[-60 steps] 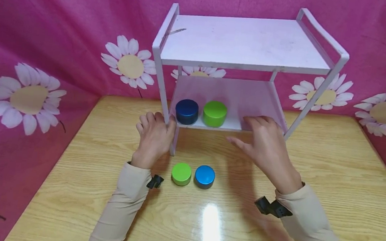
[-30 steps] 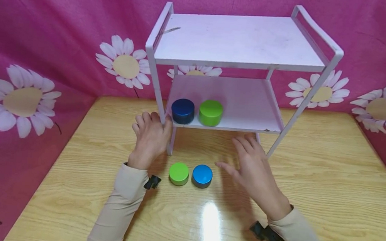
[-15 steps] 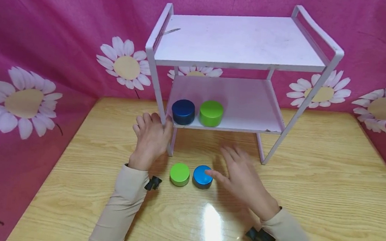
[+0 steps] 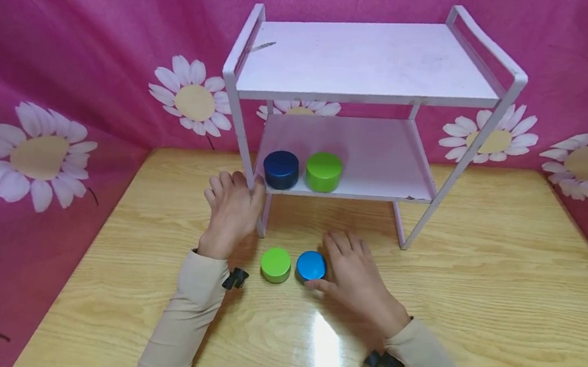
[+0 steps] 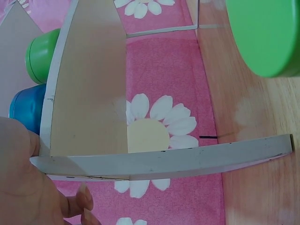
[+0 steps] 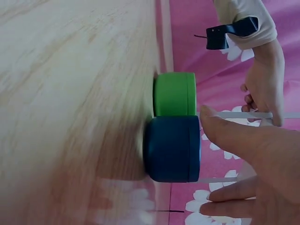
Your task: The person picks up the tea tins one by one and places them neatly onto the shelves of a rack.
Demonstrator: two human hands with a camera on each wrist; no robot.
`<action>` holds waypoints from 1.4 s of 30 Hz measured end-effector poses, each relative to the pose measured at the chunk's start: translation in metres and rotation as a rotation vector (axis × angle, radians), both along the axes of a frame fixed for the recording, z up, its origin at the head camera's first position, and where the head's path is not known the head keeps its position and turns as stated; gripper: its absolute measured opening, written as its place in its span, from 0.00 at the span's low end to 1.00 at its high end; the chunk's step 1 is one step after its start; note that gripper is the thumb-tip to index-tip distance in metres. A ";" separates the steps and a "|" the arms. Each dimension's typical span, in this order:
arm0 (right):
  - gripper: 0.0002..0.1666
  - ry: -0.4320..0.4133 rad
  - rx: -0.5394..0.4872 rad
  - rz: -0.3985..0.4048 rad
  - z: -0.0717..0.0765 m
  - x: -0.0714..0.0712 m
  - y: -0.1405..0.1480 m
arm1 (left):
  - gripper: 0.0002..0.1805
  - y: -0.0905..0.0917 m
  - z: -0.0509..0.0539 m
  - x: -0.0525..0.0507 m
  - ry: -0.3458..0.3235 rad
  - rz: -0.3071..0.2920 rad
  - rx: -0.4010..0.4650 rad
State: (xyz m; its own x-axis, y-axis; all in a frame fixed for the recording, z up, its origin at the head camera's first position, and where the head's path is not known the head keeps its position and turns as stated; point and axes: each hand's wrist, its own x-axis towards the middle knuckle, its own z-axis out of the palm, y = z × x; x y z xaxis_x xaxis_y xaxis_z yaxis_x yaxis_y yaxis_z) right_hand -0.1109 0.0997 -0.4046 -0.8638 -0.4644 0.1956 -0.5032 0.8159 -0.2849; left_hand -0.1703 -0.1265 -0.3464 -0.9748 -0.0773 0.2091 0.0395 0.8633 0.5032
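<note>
My left hand (image 4: 231, 213) grips the left front post of a white two-tier rack (image 4: 364, 60), thumb on one side of the post and fingers on the other, as the left wrist view shows. My right hand (image 4: 356, 275) is beside a blue round tin (image 4: 311, 266) on the table, thumb near its front and fingers behind it, apart from it as far as I can see. Left of that tin stands a green round tin (image 4: 276, 265). On the rack's lower shelf sit a dark blue tin (image 4: 281, 170) and a bigger-looking green tin (image 4: 324, 173), side by side at the front left.
The rack stands on a wooden table (image 4: 501, 298), its lower shelf (image 4: 381, 156) raised on legs above the tabletop. Raised side handles (image 4: 490, 43) edge the upper shelf. A pink cloth (image 4: 102, 23) with daisies hangs behind and at both sides.
My right hand has left the front right of the lower shelf and come down and left to the blue tin on the table. The left hand keeps its grip on the post.
</note>
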 end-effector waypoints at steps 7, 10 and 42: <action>0.46 -0.074 -0.023 -0.021 -0.005 0.001 -0.007 | 0.28 0.000 -0.001 -0.001 0.000 0.003 0.002; 0.46 -0.095 -0.028 -0.035 -0.007 0.001 -0.008 | 0.28 0.000 -0.001 -0.001 -0.006 0.001 0.003; 0.38 -0.111 -0.088 -0.059 -0.015 0.004 -0.016 | 0.27 0.000 -0.001 0.000 -0.010 0.002 0.006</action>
State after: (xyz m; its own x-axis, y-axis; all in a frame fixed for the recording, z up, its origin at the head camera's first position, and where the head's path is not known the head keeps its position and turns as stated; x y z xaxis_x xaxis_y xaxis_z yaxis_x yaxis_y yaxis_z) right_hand -0.1074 0.0839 -0.4198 -0.9076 -0.3976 0.1349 -0.4166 0.8124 -0.4080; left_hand -0.1704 -0.1266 -0.3472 -0.9767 -0.0805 0.1987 0.0327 0.8602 0.5089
